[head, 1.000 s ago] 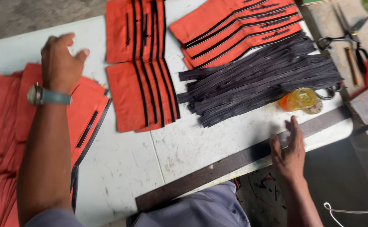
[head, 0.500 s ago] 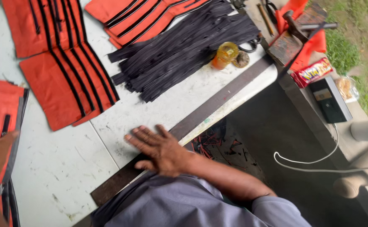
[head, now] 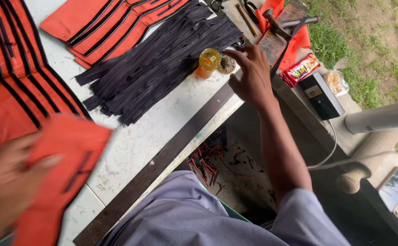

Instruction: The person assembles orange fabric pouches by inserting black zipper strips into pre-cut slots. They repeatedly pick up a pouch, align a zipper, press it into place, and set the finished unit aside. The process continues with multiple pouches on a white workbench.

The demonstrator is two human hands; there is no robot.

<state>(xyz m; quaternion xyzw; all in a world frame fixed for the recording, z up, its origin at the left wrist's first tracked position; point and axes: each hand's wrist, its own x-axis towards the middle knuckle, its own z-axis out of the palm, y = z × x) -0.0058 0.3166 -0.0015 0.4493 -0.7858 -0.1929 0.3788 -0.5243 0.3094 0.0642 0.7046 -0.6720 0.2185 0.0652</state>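
My left hand (head: pixel 7 182) holds a blurred orange fabric piece (head: pixel 62 173) with a black strip, at the lower left over the white table (head: pixel 162 118). My right hand (head: pixel 252 75) is stretched out with fingers apart at the table's right edge, close to a small yellow bottle (head: pixel 208 61) and a round lid (head: pixel 226 64); it holds nothing. A heap of black strips (head: pixel 158 59) lies in the middle of the table.
Orange fabric panels with black stripes lie at the left (head: pixel 12 77) and top (head: pixel 112 23). A long dark metal bar (head: pixel 171 150) runs along the table's front edge. Scissors, a hammer (head: pixel 285 25), a snack packet (head: pixel 301 69) and a black box (head: pixel 321 95) sit to the right.
My right hand left the dark bar and moved up to the bottle at the table's edge. My left hand has lifted an orange fabric piece. The view shifted right.
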